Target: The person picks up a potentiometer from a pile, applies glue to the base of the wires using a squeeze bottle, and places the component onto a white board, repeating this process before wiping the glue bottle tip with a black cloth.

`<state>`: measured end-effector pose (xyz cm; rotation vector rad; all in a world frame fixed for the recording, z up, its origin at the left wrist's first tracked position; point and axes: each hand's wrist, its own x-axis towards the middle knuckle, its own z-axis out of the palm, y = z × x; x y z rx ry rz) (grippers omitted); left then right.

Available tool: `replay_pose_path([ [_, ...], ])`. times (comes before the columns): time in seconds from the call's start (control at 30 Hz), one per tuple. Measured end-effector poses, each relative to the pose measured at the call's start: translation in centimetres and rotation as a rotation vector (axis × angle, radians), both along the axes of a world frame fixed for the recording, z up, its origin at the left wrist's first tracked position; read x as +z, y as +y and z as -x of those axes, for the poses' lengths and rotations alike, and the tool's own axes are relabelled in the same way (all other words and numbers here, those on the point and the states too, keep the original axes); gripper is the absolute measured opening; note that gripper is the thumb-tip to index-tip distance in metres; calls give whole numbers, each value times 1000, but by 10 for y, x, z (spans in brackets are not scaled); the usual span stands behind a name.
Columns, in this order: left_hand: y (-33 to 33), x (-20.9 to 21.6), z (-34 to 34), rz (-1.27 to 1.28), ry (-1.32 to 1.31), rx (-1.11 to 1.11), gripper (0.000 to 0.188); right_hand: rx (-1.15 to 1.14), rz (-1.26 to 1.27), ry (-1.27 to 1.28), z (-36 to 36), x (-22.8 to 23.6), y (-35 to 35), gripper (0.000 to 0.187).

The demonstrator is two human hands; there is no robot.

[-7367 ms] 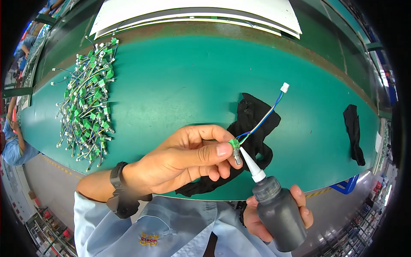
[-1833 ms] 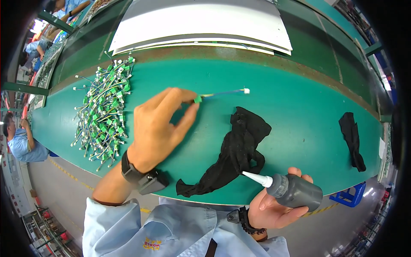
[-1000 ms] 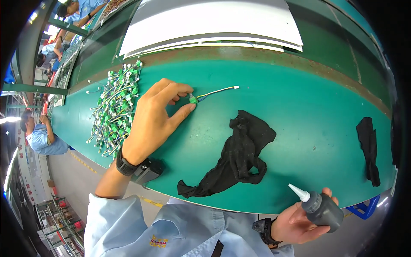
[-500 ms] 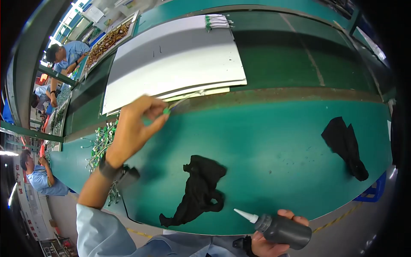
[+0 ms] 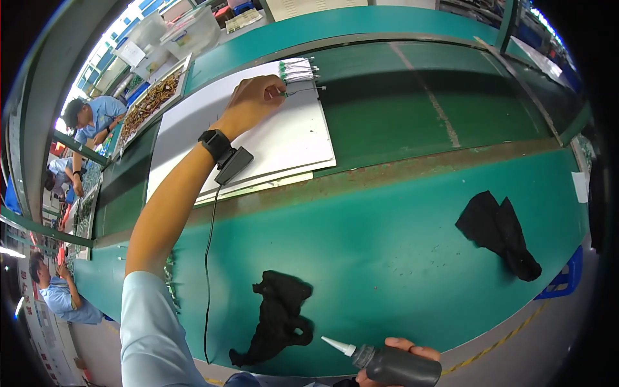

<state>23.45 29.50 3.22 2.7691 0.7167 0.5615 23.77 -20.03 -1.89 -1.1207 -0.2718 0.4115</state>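
My left hand [image 5: 253, 102] reaches out over the white board [image 5: 271, 138], fingers pinched on the green end of a small connector wire [image 5: 304, 89]. The wire's thin lead points right, past the board's edge. Just beyond it, a row of similar green-and-white connector wires [image 5: 296, 69] lies on the board's far right corner. Low in front of me, my right hand [image 5: 412, 348] is wrapped round a dark squeeze bottle [image 5: 403, 366]. The bottle lies tilted, its white pointed nozzle [image 5: 338, 346] aimed left over the green table [image 5: 361, 258].
Two black cloths lie on the table, one near the front [image 5: 277, 316], one at the right [image 5: 500, 232]. My left forearm partly hides a pile of connector wires [image 5: 171, 284]. A black cable [image 5: 207, 284] trails from my left wrist. Co-workers sit at the far left.
My left hand has moved forward and right with the connector wire, from the board's near edge to the row at its far corner. My right hand still holds the bottle, lower in view.
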Motion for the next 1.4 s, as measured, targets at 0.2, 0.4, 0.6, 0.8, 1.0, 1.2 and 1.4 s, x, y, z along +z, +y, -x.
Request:
replay_pose_path([
  [0.2,11,-4,-7,51,48,55,22,266,-54,770,-2,-37,-52,47],
  [0.4,18,-5,-8,10,47,90,23,550,-350,1363,-24,-65,-73,45],
  [0.6,19,-6,-8,18,40,82,19,306,-321,812,-4,-28,-40,40],
  [0.8,21,-7,-5,34,25,118,24,-88,-154,-212,5,3,24,35],
  [1.0,20,-6,-6,0,13,118,25,63,-298,113,7,4,12,40],
  [1.2,16,-4,-9,-4,50,145,25,57,-235,-5,5,11,19,40],
  [1.4,14,0,-6,26,21,138,26,-11,-179,-149,6,6,24,50],
])
